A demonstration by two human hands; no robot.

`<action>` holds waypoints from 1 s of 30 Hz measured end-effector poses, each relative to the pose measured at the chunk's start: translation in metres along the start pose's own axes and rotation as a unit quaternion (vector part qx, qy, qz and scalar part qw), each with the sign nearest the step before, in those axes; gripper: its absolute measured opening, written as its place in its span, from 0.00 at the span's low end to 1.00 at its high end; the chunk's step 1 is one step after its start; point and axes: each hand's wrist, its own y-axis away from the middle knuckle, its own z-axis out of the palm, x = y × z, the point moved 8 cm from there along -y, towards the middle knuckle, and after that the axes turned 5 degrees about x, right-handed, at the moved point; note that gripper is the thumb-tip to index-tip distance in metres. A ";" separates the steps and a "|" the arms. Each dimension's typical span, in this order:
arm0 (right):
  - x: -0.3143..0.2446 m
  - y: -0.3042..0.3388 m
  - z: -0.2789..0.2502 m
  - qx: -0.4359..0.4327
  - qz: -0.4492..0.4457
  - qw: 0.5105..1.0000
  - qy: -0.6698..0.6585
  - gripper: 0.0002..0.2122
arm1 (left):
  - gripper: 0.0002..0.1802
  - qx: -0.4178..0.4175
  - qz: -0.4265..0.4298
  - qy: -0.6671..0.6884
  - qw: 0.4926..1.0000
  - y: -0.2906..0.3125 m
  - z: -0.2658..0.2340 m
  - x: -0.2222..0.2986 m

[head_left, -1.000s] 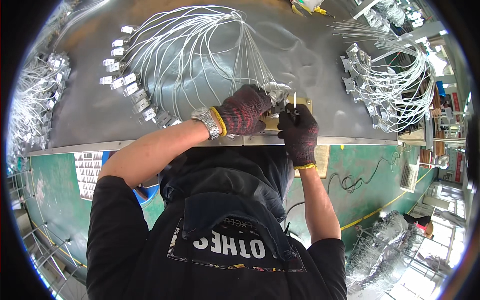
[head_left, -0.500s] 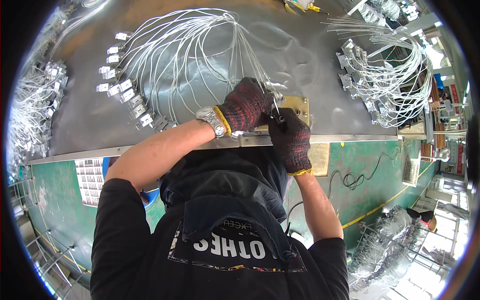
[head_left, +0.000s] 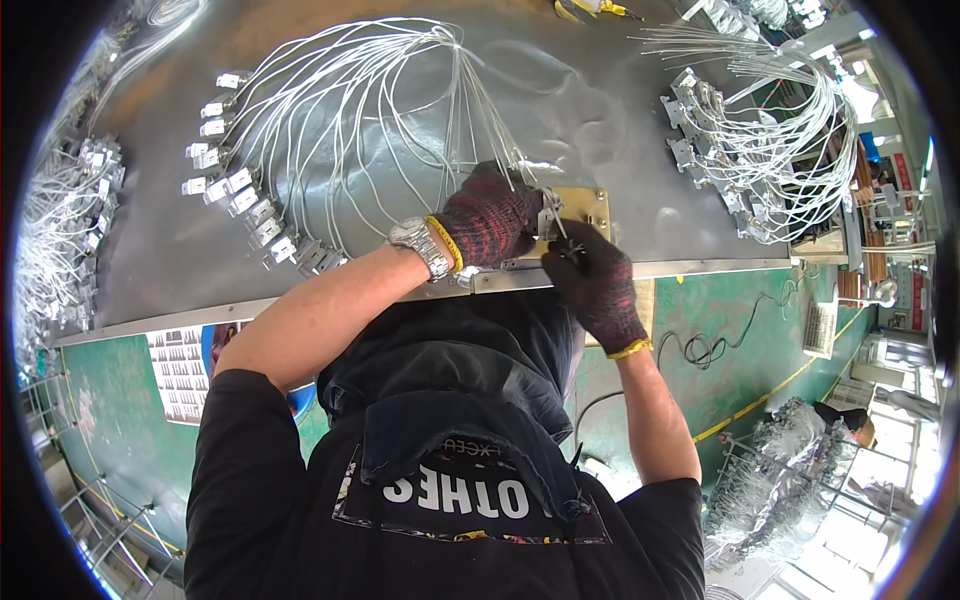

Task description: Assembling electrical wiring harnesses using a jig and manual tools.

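My left hand (head_left: 492, 218), in a dark red and black knit glove, is closed around a small metal bracket (head_left: 549, 203) beside a brass-coloured plate (head_left: 590, 206) at the table's front edge. My right hand (head_left: 592, 278), gloved alike, is pinched on a thin pale wire (head_left: 561, 226) running up to the bracket. Small shiny bits show at its fingertips, too small to name. Beyond my left hand, a bundle of white wires (head_left: 385, 58) fans out leftward, with metal brackets (head_left: 240, 180) at the wires' ends. The fingers of my left hand are partly hidden.
Another bundle of white wires with brackets (head_left: 790, 135) lies at the right of the metal table (head_left: 640, 235). A heap of wired parts (head_left: 70, 215) stands at the far left. Yellow-handled pliers (head_left: 595, 10) lie at the far edge. Black cable (head_left: 703, 350) curls on the green floor.
My right hand has moved slightly right and down, away from my left hand, and the pale wire shows between them. My left hand stays at the bracket. The whole view has shifted slightly.
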 end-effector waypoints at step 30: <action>-0.035 -0.006 -0.020 -0.043 -0.008 0.987 0.158 0.10 | 0.21 -0.075 -0.038 0.023 0.996 -0.001 0.020 -0.005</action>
